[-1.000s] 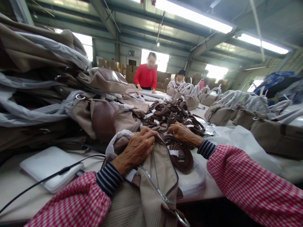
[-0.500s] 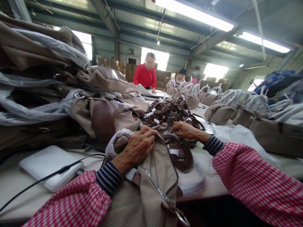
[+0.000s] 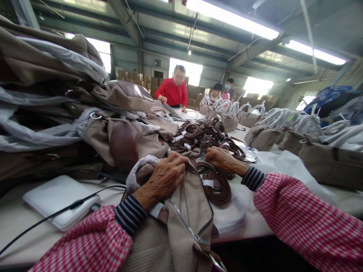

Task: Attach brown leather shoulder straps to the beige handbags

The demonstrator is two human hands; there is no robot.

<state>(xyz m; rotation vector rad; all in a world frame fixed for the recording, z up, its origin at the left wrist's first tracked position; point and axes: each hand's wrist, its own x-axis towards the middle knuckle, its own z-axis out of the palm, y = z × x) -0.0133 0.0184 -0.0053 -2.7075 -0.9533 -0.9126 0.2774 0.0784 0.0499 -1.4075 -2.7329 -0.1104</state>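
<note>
My left hand (image 3: 166, 173) is closed on the upper edge of a beige ribbed handbag (image 3: 150, 241), near its open zipper (image 3: 184, 219). The bag gapes toward me, its pale lining showing, and a white-wrapped handle (image 3: 138, 170) loops beside my wrist. Over the heap of coiled brown straps (image 3: 195, 130), my right hand (image 3: 224, 160) has its fingers curled together. A thin greyish piece shows by its fingertips, but I cannot make out what they pinch. Just below lies one coiled strap (image 3: 222, 192) with a white paper band.
Stacked handbags (image 3: 124, 139) rise on the left above a white device (image 3: 58, 202) with a black cable (image 3: 73, 204). Finished-looking bags (image 3: 326, 162) with wrapped handles line the right. A person in red (image 3: 172, 92) stands across the table; two more people are behind.
My right hand has drawn slightly back toward me, its fingers more curled. My left hand stays on the bag. The person in red has raised a flat sheet with one hand.
</note>
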